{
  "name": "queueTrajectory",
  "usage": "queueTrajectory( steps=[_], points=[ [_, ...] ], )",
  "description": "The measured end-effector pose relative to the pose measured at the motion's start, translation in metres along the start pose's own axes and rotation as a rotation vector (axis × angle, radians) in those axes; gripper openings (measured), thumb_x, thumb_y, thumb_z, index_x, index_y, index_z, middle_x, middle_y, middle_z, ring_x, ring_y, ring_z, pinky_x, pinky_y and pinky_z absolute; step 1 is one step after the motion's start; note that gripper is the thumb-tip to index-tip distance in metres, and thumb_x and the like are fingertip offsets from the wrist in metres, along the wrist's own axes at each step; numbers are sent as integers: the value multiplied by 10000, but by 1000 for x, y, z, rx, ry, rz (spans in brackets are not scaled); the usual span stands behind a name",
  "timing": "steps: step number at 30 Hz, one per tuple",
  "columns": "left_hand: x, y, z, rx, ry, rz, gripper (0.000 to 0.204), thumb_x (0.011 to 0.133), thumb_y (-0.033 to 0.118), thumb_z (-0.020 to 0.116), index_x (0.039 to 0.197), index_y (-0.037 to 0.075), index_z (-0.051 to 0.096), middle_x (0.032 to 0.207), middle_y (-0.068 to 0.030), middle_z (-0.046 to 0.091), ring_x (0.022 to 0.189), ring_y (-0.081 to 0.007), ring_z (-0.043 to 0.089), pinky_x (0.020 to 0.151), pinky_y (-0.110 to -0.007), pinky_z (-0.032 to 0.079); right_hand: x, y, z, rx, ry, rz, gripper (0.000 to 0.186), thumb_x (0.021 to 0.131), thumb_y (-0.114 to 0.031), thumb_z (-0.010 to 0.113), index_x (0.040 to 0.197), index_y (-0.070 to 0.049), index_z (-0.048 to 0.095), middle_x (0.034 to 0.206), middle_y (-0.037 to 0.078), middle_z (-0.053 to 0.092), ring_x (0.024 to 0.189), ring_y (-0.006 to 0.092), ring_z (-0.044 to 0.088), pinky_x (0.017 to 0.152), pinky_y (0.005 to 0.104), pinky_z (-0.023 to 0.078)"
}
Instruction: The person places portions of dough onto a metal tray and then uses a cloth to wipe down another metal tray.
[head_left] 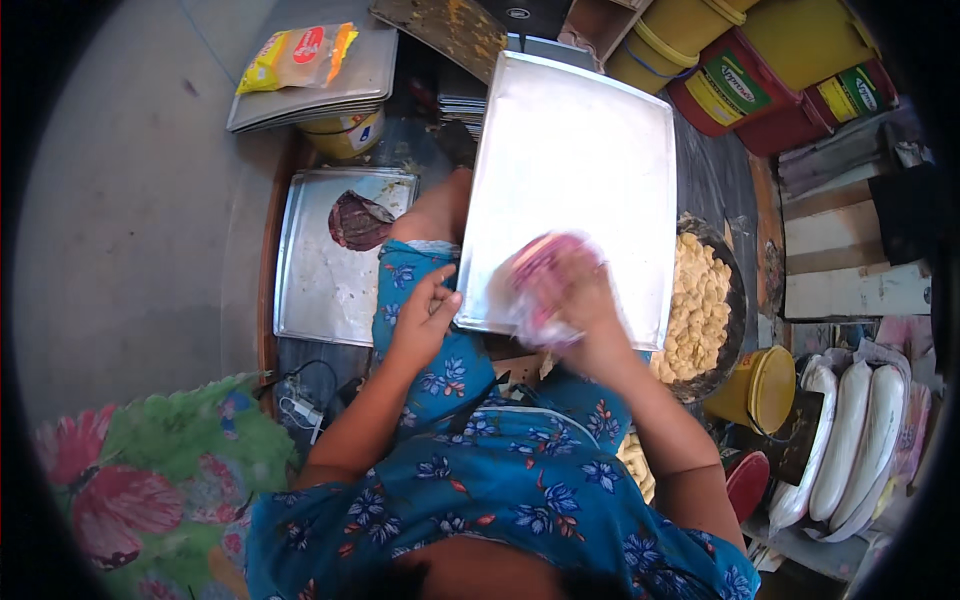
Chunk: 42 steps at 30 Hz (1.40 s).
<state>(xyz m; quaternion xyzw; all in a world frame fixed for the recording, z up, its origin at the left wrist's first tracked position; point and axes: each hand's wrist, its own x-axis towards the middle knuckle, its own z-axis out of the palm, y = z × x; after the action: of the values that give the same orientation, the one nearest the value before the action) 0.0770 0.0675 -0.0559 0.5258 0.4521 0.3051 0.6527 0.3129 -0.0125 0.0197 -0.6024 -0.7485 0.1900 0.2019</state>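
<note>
A large shiny metal baking tray (pixel 580 150) lies tilted across my lap, its near edge close to my body. My right hand (pixel 592 312) is closed on a crumpled pink-and-whitish rag (pixel 535 285), pressed on the lower part of the tray. Motion blurs the rag, and I cannot tell whether it is cloth or plastic. Beside the tray's near left corner is my left hand (pixel 428 308), thumb and forefinger apart, their tips at the tray's edge. The hand is not wrapped round it.
A round dark pan (pixel 735 300) of pale dough lumps stands at the right. A second tray (pixel 310 270) bears a dark crumpled cloth (pixel 358 222) on the left. Stacked trays (pixel 375 75) with a yellow packet (pixel 298 58), tubs (pixel 745 90) and a yellow bucket (pixel 770 385) surround me.
</note>
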Motion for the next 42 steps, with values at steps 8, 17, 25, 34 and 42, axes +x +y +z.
queueTrajectory(
  steps=[8, 17, 25, 34, 42],
  points=[
    [16, -17, 6, 233, 85, 170, 245, 942, 150, 498, 1124, -12, 520, 860, -101, 629, 771, -145, 590, 703, -292, 464, 75, 19, 46, -269, -158, -274, 667, 709, -221, 698, 1334, -287, 477, 1475, 69, 328, 1373, 299, 273, 1092, 601, 147],
    [5, -27, 11, 51, 78, 93, 262, 942, 140, 526, 1148, -22, 512, 936, -72, 623, 841, -110, 570, 759, -260, 454, 301, 208, -53, -422, 644, 227, 536, 841, -323, 581, 1349, -203, 458, 1439, 144, 369, 1340, 336, 317, 1102, 540, 176],
    [5, -17, 20, 93, 191, 141, 298, 954, 142, 488, 1180, -51, 505, 1032, -132, 617, 939, -167, 583, 842, -297, 453, 166, 76, 7, -140, -3, -205, 337, 812, -318, 645, 1138, -233, 649, 1354, 59, 481, 1310, 301, 364, 1127, 527, 144],
    [1, -29, 18, 250, 202, 263, 366, 953, 173, 498, 1245, -48, 502, 1132, -193, 613, 1006, -220, 595, 875, -318, 453, 15, 68, 11, -382, -192, 30, 602, 789, -369, 641, 1356, -346, 440, 1513, 21, 263, 1413, 279, 172, 1118, 565, 58],
    [13, -6, 24, 250, 82, 277, 380, 950, 168, 490, 1266, -42, 492, 1114, -209, 618, 995, -253, 612, 869, -325, 457, 216, 228, -96, -504, 483, 681, 801, 842, -697, 343, 1357, -92, 440, 1498, 168, 244, 1367, 370, 253, 1090, 606, 83]
  ],
)
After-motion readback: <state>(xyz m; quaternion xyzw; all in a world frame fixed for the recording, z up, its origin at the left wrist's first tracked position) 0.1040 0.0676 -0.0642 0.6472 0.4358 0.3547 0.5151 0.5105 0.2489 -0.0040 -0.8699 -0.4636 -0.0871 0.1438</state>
